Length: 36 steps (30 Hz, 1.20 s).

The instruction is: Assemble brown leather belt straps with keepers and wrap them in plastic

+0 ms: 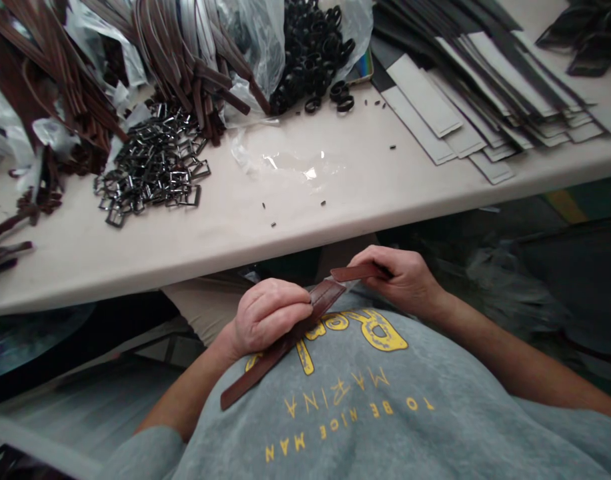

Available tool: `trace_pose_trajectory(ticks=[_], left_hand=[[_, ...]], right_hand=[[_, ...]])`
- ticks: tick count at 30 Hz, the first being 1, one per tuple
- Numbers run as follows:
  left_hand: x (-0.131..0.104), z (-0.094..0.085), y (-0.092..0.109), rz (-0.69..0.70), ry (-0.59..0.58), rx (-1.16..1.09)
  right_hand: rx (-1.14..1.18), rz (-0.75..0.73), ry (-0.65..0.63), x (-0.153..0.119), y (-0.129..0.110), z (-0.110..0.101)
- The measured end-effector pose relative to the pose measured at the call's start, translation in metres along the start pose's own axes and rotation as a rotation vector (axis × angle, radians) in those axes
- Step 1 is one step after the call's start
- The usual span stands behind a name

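Observation:
Above my lap, just in front of the table edge, my left hand [273, 313] is closed on a brown leather strap [258, 379]. The strap lies slantwise against the grey shirt, its lower end reaching down to the left, its stitched upper end pointing right. My right hand [403, 277] pinches a second length of brown strap [354, 273], whose rounded tip comes close to the upper end of the first. Whether the two lengths are joined I cannot tell. Part of the right-hand length is hidden by the fingers.
On the table [225, 240] lies a heap of dark metal buckles [155, 163], with bundles of brown straps [170, 53] behind it. Black loops [313, 57] are piled beside clear plastic bags [258, 47]. Dark straps with pale ends [425, 97] are stacked at right.

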State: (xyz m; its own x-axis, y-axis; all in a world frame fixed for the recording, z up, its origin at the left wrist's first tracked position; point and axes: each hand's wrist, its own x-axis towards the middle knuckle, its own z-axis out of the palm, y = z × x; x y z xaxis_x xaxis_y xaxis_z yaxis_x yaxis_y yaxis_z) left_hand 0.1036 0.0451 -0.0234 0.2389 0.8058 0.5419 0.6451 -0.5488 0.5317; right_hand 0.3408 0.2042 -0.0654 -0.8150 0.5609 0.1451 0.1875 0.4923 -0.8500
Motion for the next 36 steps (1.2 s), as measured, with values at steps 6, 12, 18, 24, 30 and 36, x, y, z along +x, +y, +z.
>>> trace_pose_trajectory(ticks=[6,12,18,24,30,36], left_hand=[[0.004,0.014,0.0,-0.209,0.084,-0.068],[-0.001,0.031,-0.005,-0.747,0.295,-0.426],[-0.016,0.021,-0.013,-1.217,0.858,-0.758],[-0.032,-0.003,-0.017,-1.328,1.091,-0.878],[-0.048,-0.016,-0.016,-1.388,1.207,-0.79],[-0.06,-0.021,-0.021,-1.361,1.273,-0.76]], right_hand=[[0.036,0.053,-0.123,0.006,-0.003,0.001],[0.264,0.261,-0.348,0.018,0.01,-0.015],[0.258,0.496,-0.446,0.003,0.058,-0.047],[0.292,0.516,-0.495,-0.015,0.079,-0.046],[0.53,0.568,-0.525,-0.014,0.069,-0.044],[0.558,0.505,-0.469,-0.007,0.044,-0.051]])
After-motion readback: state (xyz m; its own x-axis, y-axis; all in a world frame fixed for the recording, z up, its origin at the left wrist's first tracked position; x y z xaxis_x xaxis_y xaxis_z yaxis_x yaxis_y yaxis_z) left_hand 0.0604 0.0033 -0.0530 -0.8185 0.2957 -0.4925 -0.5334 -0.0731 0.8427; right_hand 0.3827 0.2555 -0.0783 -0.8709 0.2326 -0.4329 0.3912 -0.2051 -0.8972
